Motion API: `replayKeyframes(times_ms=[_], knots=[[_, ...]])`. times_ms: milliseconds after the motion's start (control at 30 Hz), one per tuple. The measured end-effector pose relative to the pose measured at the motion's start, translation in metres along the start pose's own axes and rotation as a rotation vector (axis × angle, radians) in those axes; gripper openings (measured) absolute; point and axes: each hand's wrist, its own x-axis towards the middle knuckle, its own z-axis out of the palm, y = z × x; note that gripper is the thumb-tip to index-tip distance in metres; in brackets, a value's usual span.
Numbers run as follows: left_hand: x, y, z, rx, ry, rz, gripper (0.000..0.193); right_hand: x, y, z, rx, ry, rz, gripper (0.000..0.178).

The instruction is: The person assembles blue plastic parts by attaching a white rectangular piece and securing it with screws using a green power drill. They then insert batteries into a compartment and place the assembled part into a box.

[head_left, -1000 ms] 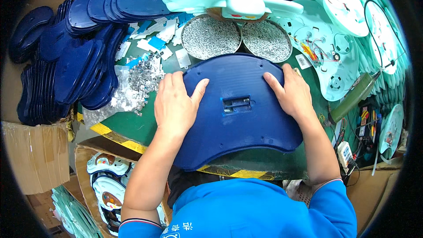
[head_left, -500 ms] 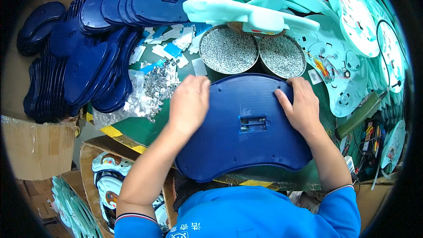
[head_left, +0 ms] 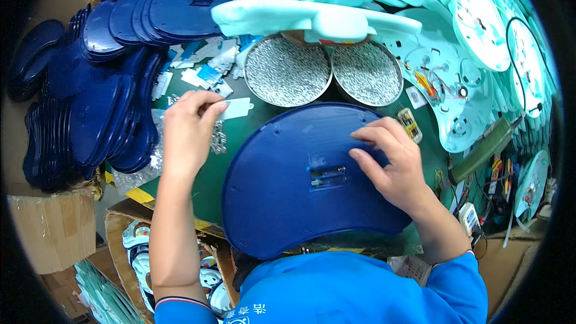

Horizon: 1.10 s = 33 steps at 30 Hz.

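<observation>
A dark blue curved plastic panel (head_left: 282, 198) lies in front of me, with an open rectangular battery compartment (head_left: 329, 177) in its middle. Metal contacts show inside that slot. Off the panel's far left edge, my left hand (head_left: 191, 121) pinches a small white battery cover (head_left: 239, 108) between thumb and fingertips. My right hand (head_left: 389, 159) is over the panel's right part, thumb and fingers apart and nothing between them. Its fingertips point toward the compartment; whether any finger touches the panel I cannot tell.
Two round tins of screws (head_left: 288, 72) stand beyond the panel, with a mint-green shell (head_left: 318, 19) over their far rims. Blue panels (head_left: 96, 96) are stacked at left, near loose white covers (head_left: 207, 75). Mint-green shells (head_left: 480, 12) pile up at right, beside a green screwdriver (head_left: 480, 153).
My left hand has left the panel's edge, moved left and taken a white battery cover. My right hand has come off the far right edge, nearer the compartment. The panel has turned slightly.
</observation>
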Motion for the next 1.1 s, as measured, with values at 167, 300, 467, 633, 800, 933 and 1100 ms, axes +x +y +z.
replayKeyframes(times_ms=[167,300,467,633,800,933,1100], knots=[[-0.068,0.062,0.011,-0.602,-0.354,-0.223,0.013,-0.008,-0.018,0.011,0.757,-0.236,0.474,0.021],[-0.091,0.065,0.044,-0.171,-0.254,0.279,0.053,-0.018,-0.010,0.005,0.617,-0.301,0.627,0.016],[-0.097,0.058,0.063,-0.176,-0.151,0.406,0.070,-0.017,-0.016,0.014,0.531,-0.217,0.580,0.015],[-0.097,0.056,0.064,-0.144,-0.194,0.459,0.053,-0.025,-0.013,0.023,0.265,-0.109,0.315,0.025],[-0.104,0.058,0.057,0.075,-0.174,0.599,0.035,-0.057,-0.012,0.013,-0.332,-0.113,-0.066,0.044],[-0.103,0.068,0.074,-0.037,-0.148,0.878,0.031,-0.057,-0.015,0.018,-0.527,-0.157,-0.249,0.046],[-0.089,0.078,0.083,-0.013,-0.178,0.951,0.023,-0.058,-0.008,0.023,-0.486,-0.106,-0.265,0.047]])
